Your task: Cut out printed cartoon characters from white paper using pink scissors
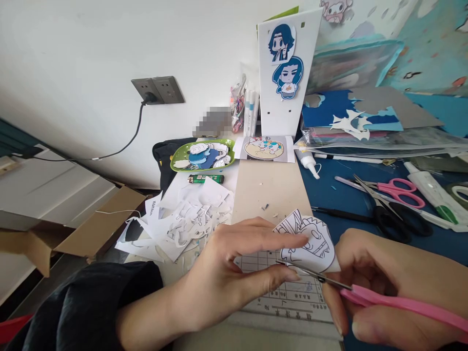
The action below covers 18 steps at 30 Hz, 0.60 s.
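My right hand (395, 287) grips pink-handled scissors (398, 300), with the blades pointing left. A piece of white paper with a black line drawing (310, 246) is held up above the blades. My left hand (234, 273) steadies that paper, the index finger lying across its face and the thumb lower, near the blade tips. The fingers behind the paper are hidden. The blades lie along the paper's lower edge; whether they are apart is hard to make out. Beneath both hands is a printed sheet with a grid (292, 297).
Paper scraps (186, 224) lie at left, beside a green lighter (205, 179) and a green tray (175, 163) of cutouts. On the blue mat at right are black scissors (395, 219), other pink scissors (402, 190) and a glue bottle (307, 161). A white stand (281, 117) rises behind.
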Tool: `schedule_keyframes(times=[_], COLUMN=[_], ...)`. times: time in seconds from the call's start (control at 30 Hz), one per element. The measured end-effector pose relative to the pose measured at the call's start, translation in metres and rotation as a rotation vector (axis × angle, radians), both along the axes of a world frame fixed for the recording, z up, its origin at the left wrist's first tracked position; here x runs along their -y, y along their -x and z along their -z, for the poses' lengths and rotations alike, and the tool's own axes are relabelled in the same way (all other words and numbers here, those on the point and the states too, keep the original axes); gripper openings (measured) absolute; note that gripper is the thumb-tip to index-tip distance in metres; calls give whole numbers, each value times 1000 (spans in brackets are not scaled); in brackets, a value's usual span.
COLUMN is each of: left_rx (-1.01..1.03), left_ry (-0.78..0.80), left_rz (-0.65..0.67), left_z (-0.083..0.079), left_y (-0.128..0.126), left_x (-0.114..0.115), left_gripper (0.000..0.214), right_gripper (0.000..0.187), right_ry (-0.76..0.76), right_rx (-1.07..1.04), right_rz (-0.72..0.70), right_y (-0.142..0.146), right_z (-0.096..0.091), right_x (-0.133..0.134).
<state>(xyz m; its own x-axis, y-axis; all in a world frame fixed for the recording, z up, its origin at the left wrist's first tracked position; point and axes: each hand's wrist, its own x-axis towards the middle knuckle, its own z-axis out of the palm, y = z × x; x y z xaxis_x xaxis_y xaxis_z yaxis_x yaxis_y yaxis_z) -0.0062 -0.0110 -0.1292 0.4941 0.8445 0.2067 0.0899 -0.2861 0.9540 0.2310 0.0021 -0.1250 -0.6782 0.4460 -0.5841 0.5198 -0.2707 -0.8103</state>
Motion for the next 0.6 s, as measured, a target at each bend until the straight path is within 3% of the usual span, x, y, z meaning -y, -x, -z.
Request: schedule_keyframes(times=[0.33, 0.6], left_rx=[-65, -58], left_ry=[-15, -10], left_rz=[12, -5], left_z=[-2, -1], left_y=[0, -1], left_x=[-2, -1], left_gripper=[34, 33], right_gripper=[18, 19], right_ry=[-65, -125], right_rx=[13, 19], right_rz=[18, -61], right_y=[3, 3], right_z=[3, 3], right_x=[3, 0])
